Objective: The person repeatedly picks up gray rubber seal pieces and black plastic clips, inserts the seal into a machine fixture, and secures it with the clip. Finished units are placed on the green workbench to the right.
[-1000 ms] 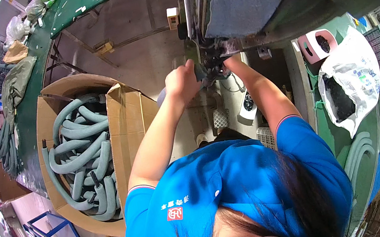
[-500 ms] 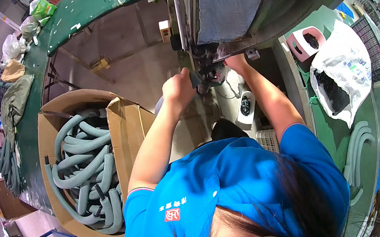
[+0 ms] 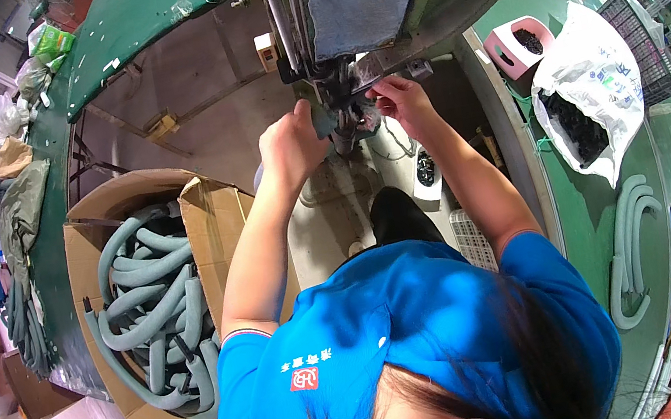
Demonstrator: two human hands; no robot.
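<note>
My left hand [image 3: 292, 146] is closed around a grey-green tube [image 3: 324, 120], whose end points at the working part of a dark metal machine [image 3: 338, 89]. Most of that tube is hidden behind the fist. On the machine's other side, my right hand [image 3: 405, 106] has its thumb and fingers pinched together close to the metal. Whatever sits between those fingertips is too small to make out. Left of my left arm, an open cardboard box [image 3: 217, 220] holds many curved tubes [image 3: 155, 271] of the same grey-green colour.
To the right, a green table [image 3: 572, 214] carries a pink bin [image 3: 510, 56] of black parts, a white sack [image 3: 609, 66] and several bent tubes [image 3: 627, 254]. A white container [image 3: 428, 189] with black pieces is below my right forearm. Bags lie on the left green table [image 3: 44, 138].
My head view has shifted a little. My right hand's pinched fingers now show beside the machine, where they were mostly hidden before. The left hand still grips the tube.
</note>
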